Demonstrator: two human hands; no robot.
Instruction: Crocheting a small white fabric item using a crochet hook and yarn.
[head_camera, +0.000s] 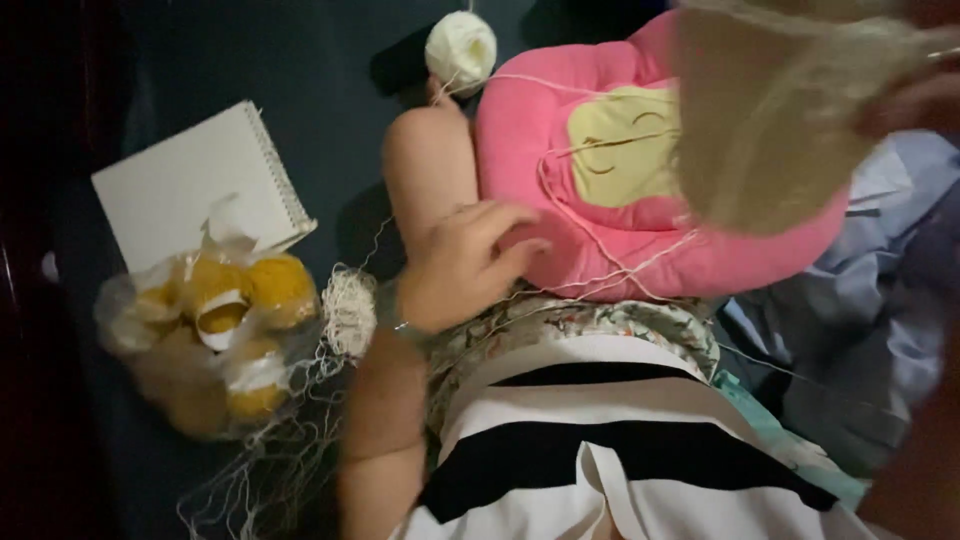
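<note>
Taking the pink cushion (560, 200) as the landmark: well to its left lie a white spiral notepad (190, 185) and, below that, a clear bag of yellow yarn balls (215, 330) with loose cream thread (345, 310) beside it. The left hand (460, 265) rests at the cushion's left edge, fingers spread and loose, touching the cream strand (600, 245) that trails across the cushion from the cream yarn ball (461, 47) above it. Over the cushion's right side hangs the cream crocheted piece (770, 130), blurred; the right hand (915, 95) holds its edge, though its fingers are too blurred to read. This looks like feeding yarn mid-crochet; the next stitch needs slack drawn from the ball without snagging.
</note>
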